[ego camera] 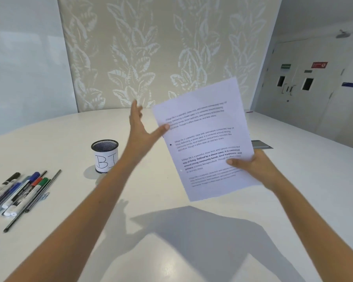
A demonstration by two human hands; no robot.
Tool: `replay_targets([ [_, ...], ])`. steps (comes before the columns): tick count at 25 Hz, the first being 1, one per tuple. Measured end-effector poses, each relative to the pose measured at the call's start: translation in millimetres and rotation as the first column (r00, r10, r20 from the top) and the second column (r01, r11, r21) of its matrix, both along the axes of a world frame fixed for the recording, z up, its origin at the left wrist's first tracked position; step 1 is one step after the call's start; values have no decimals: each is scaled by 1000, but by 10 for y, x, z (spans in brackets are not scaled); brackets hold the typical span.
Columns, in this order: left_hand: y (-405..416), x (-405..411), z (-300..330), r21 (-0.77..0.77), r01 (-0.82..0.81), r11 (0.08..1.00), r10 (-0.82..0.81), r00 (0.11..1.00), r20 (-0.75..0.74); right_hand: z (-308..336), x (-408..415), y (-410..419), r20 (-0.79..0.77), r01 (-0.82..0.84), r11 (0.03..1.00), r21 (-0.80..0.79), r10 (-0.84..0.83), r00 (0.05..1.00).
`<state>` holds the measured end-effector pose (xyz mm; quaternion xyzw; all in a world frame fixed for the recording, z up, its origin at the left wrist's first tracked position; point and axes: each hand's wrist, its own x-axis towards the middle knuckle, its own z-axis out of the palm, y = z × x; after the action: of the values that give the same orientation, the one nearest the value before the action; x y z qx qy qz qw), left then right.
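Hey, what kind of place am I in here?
Likely an office meeting room: a big white table, whiteboard markers near a mesh pen cup, and double doors with green and red signs at the right. The right hand holds a printed sheet.

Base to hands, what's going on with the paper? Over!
Right hand grips printed sheet by its lower edge. Left hand open, thumb touching sheet's left edge. Sheet tilted above table. Pen cup, markers lie left, clear of it.

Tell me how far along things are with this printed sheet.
Done: the printed sheet is up off the table. In hand: the right hand grips its lower right edge; the left hand touches its left edge by the thumb. Left, probably: setting it down; the markers lie outside the mesh cup.
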<state>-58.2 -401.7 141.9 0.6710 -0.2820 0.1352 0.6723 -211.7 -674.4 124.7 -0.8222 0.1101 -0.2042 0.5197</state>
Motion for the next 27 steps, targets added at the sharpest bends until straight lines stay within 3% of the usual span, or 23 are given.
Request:
replay_targets([
  [3,244,55,431,285,65,956,-117,978,171,437,-43,-121,-139,-106,948,-300,67,988],
  [6,260,-10,577,524,330,785,-389,921,3,754,-41,-41,-229,-247,830,-500,149,962],
  [8,192,-49,487,512,416,752,-421,900,-112,849,26,-2,-248,-271,766,-582,150,957],
  [12,148,-28,192,296,449,843,-406,893,-196,987,13,-84,-85,-56,681,-730,-9,996],
  [14,177,13,64,174,478,861,-439,871,-219,1001,-78,-211,70,79,779,-622,-46,997],
  [16,181,15,-45,71,519,852,-491,839,-235,929,-185,-263,191,20,961,-275,35,981],
  [17,165,3,-91,28,534,845,-513,824,-241,852,-219,-257,245,-68,994,-86,88,966],
  [19,98,-57,-157,-28,536,844,-527,817,-236,643,-204,-252,306,-174,969,175,114,945],
  [21,13,-123,-211,-96,507,856,-515,825,-233,437,-156,-234,338,-165,942,293,59,939],
  [24,-87,-195,-264,-165,443,881,-473,839,-270,248,-117,-248,379,-112,912,394,-51,924],
  [27,-146,-231,-274,-188,389,902,-430,846,-315,162,-127,-310,419,-166,903,396,-17,908],
])
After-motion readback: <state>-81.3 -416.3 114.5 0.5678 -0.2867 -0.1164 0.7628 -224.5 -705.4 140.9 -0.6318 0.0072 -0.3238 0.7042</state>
